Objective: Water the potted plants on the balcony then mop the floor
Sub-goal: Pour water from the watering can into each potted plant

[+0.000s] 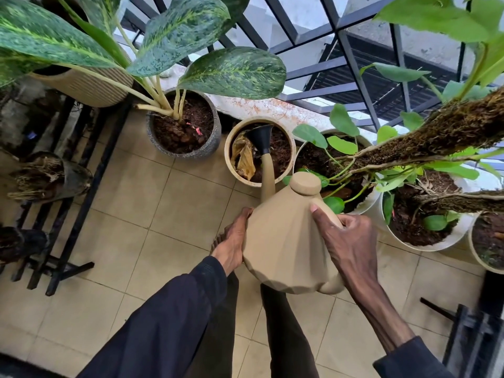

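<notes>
My right hand [351, 241] grips the watering can [283, 241] handle; my left hand [231, 241] presses flat fingers [243, 216] on it, above the tan pot [227, 151].

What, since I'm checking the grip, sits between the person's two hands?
The watering can: the left hand presses flat against its side, and the right hand grips its handle. The head view shows this plainly.
</notes>
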